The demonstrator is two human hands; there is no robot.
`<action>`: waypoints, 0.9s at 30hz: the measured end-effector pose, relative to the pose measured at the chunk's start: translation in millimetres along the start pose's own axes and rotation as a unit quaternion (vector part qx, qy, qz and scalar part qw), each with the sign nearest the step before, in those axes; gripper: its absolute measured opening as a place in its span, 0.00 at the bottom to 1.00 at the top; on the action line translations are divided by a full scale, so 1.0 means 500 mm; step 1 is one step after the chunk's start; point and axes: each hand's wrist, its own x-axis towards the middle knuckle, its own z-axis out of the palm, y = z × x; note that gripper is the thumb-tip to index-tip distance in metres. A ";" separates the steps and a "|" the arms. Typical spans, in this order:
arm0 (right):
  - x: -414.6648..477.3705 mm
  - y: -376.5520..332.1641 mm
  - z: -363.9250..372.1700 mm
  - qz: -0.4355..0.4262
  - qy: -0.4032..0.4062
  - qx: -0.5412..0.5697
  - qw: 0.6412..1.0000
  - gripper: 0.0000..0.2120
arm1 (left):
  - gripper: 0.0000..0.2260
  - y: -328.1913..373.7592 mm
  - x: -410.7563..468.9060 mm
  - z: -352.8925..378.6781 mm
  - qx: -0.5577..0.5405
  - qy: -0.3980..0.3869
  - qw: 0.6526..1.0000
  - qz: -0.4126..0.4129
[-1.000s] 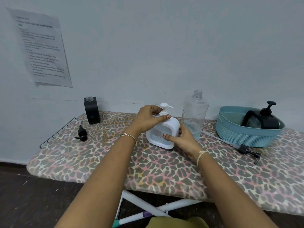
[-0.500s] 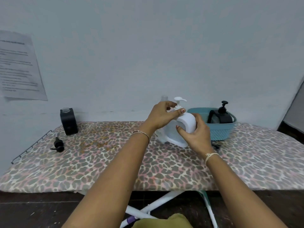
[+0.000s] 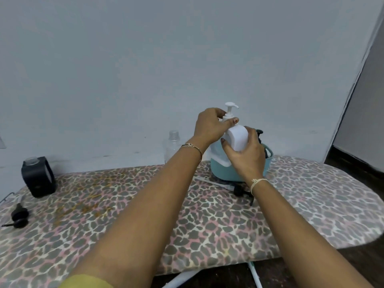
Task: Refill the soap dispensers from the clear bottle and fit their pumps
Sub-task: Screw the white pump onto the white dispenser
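Note:
I hold a white soap dispenser [image 3: 236, 136] up in the air, above the teal basket [image 3: 224, 173]. My right hand [image 3: 245, 154] wraps its body. My left hand [image 3: 209, 125] pinches the collar of its white pump [image 3: 230, 109], which stands upright on the neck. The clear bottle [image 3: 172, 146], uncapped, stands by the wall behind my left forearm. A black dispenser [image 3: 38, 176] without its pump stands at the far left, and a loose black pump [image 3: 18, 216] lies in front of it. Another black pump with a long tube [image 3: 228, 187] lies on the board under my right wrist.
The work surface is an ironing board with a leopard-print cover [image 3: 207, 221]. A black dispenser's pump [image 3: 259, 135] shows inside the basket, mostly hidden by my right hand. A wall stands right behind the board, and a doorway opens at the far right.
Both hands have lifted the white dispenser off the board and carried it rightward, over the basket. My view has swung to the right, so the paper on the wall has left the frame.

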 end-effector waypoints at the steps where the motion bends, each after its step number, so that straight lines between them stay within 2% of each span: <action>1: 0.010 0.004 0.001 -0.004 0.006 0.006 1.000 0.29 | 0.19 0.000 0.014 0.002 -0.007 0.003 1.000 0.000; 6: 0.050 0.044 0.000 -0.018 0.020 0.044 0.999 0.28 | 0.15 -0.011 0.069 0.033 -0.047 -0.007 0.999 -0.006; 9: 0.056 0.083 -0.001 -0.015 0.017 0.057 0.998 0.22 | 0.16 -0.031 0.091 0.066 -0.049 -0.034 0.998 -0.014; 14: 0.046 0.146 0.002 -0.020 0.016 0.032 0.999 0.19 | 0.19 -0.074 0.105 0.112 -0.031 -0.076 0.996 -0.034; 17: 0.041 0.177 0.012 -0.036 0.047 -0.046 0.997 0.15 | 0.20 -0.100 0.099 0.132 -0.036 -0.101 0.993 -0.048; 20: 0.045 0.200 0.024 0.032 0.078 -0.125 0.989 0.11 | 0.20 -0.124 0.091 0.150 -0.027 -0.126 0.990 -0.048; 22: 0.047 0.215 0.029 0.080 0.076 -0.152 0.982 0.13 | 0.19 -0.134 0.085 0.159 -0.018 -0.143 0.988 -0.045; 27: 0.046 0.232 0.030 0.129 0.011 -0.032 0.991 0.21 | 0.15 -0.153 0.085 0.179 0.025 -0.186 0.982 -0.031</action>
